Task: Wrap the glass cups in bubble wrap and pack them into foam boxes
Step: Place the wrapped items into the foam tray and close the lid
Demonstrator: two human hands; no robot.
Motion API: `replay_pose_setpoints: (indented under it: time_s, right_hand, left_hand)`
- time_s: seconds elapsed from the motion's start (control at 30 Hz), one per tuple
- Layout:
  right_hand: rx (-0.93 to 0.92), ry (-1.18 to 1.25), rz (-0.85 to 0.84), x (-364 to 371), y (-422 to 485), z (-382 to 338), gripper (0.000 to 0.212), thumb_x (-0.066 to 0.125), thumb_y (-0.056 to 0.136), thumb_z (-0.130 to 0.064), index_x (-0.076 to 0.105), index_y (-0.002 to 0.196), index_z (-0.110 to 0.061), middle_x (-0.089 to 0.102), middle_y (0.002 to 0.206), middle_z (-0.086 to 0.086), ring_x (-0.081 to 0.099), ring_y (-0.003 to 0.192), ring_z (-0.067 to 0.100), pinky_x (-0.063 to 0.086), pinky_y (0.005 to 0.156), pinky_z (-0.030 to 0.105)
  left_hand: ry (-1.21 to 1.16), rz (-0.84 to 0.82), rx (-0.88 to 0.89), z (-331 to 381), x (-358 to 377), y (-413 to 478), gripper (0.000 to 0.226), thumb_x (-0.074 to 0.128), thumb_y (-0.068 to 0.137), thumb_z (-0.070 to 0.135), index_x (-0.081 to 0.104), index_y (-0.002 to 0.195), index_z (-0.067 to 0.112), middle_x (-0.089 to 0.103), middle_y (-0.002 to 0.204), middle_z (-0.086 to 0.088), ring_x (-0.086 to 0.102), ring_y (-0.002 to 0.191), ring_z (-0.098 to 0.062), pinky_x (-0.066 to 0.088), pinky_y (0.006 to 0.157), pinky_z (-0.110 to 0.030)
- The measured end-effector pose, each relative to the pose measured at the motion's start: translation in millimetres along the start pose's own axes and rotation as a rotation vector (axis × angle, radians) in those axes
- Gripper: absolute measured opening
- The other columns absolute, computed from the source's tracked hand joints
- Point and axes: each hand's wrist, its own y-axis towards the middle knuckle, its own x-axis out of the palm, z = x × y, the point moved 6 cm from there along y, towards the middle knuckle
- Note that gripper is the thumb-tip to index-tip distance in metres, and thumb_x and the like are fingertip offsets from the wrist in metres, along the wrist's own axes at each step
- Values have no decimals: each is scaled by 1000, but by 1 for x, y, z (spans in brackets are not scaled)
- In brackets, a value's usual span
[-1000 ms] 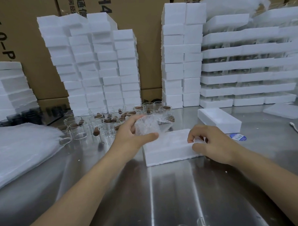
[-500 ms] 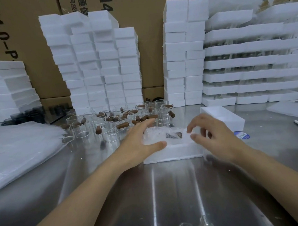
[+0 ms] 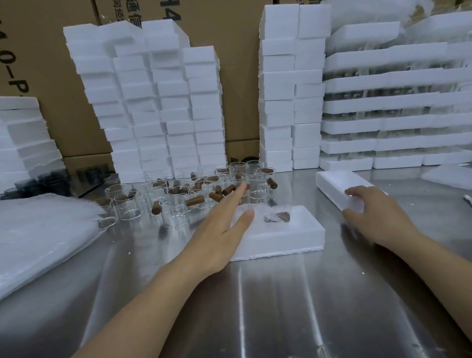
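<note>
the head view looks down on a steel worktop (image 3: 261, 299) with both bare arms reaching forward. in the middle lies an open foam box (image 3: 286, 236), its long side toward the person, and a wrapped cup (image 3: 271, 217) sits down in its hollow, the brown handle showing through the bubble wrap. the left hand (image 3: 221, 233) is flat and spread, holding nothing; its thumb rests at the left rim of the box and its fingers stretch past it toward the cluster of bare glass cups (image 3: 176, 200) standing just behind. that reach looks like a move for the next cup to wrap, though it may only be letting go of the packed one.

the right hand (image 3: 377, 216) is loosely curled with its fingertips on the near end of a foam lid (image 3: 343, 185) lying to the right of the box and apart from it. it touches the piece but has not closed round it. the lid is probably kept there so it can be slid over the filled box with one short pull.

a pile of bubble wrap (image 3: 34, 236) lies at the left, within easy reach of the left hand. stacks of foam boxes (image 3: 156, 106) stand behind the cups against cardboard cartons (image 3: 236, 30).
</note>
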Motion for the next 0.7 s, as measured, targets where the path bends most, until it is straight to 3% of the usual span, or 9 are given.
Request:
replay_pose_setpoints:
  time_s: [0.1, 0.23, 0.3, 0.37, 0.47, 0.57, 0.63, 0.7]
  right_hand:
    - [2, -23, 12, 0, -1, 0, 48, 65, 96, -25, 57, 143, -26, 53, 146, 5, 52, 130, 33, 47, 99, 46]
    - [-21, 8, 56, -4, 1, -1, 37, 55, 97, -20, 60, 133, -28, 60, 132, 4, 58, 115, 30, 50, 90, 43]
    - [-27, 27, 81, -6, 1, -3, 36, 56, 98, -21, 61, 133, -28, 63, 128, 4, 60, 109, 29, 51, 90, 43]
    - [-52, 59, 127, -8, 0, -7, 36, 59, 98, -24, 60, 133, -30, 64, 128, 3, 62, 103, 26, 51, 89, 43]
    - [-200, 189, 246, -22, -7, -31, 42, 68, 91, -21, 59, 130, -35, 61, 118, -2, 59, 83, 5, 45, 78, 32]
    - [-433, 260, 257, -32, -25, -66, 66, 81, 82, -17, 53, 135, -44, 49, 114, -13, 56, 87, -2, 44, 72, 18]
    - [-569, 248, 264, -35, -42, -89, 72, 81, 81, -13, 50, 138, -43, 45, 116, -17, 55, 92, -7, 48, 70, 23]
    - [-659, 232, 287, -34, -54, -105, 66, 79, 81, -5, 52, 133, -36, 46, 118, -16, 54, 97, -6, 55, 66, 32]
  left_hand:
    - [-12, -87, -10, 1, 9, -1, 60, 31, 106, 72, 0, 157, 70, 2, 169, 42, -2, 158, 11, 5, 133, -38]
    - [2, -7, 23, 6, 6, -1, 59, 30, 106, 73, -2, 155, 74, -1, 163, 50, -5, 155, 17, 2, 128, -31]
    - [21, -49, 17, 7, 10, -1, 59, 29, 104, 77, -1, 154, 75, -5, 152, 61, -10, 146, 28, 0, 127, -30]
    - [35, -56, 19, 6, 10, -1, 60, 29, 101, 81, 0, 154, 76, -3, 154, 59, -7, 147, 26, 2, 128, -31]
    - [65, 45, 75, 10, 3, -3, 61, 32, 101, 81, 2, 154, 76, 7, 166, 47, 3, 157, 13, 9, 127, -33]
    - [14, 208, 114, 17, -10, -3, 62, 45, 105, 70, 8, 154, 75, 14, 164, 47, 14, 156, 12, 21, 124, -36]
    - [17, 330, 126, 20, -20, -3, 72, 58, 105, 56, 9, 153, 76, 18, 162, 47, 21, 156, 6, 25, 119, -38]
    - [40, 432, 141, 23, -28, -5, 85, 68, 102, 42, 8, 154, 75, 22, 162, 43, 30, 152, 4, 31, 113, -30]
